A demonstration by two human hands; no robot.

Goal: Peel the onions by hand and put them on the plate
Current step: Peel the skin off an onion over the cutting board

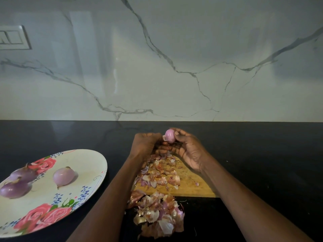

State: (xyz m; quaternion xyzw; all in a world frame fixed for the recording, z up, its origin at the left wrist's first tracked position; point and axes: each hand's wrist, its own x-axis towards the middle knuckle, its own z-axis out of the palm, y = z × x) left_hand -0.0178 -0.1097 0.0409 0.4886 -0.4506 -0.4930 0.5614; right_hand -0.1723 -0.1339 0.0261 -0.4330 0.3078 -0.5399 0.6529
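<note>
Three peeled onions (65, 177) already lie on the flowered plate (97, 165) at your left; your right hand (188, 151) grips a fourth onion (169, 135) above the cutting board (192, 186), nearly bare; your left hand (145, 144) pinches a last flap of skin (164, 137); peelings (157, 215) litter the bench (262, 154); plating remains.
</note>
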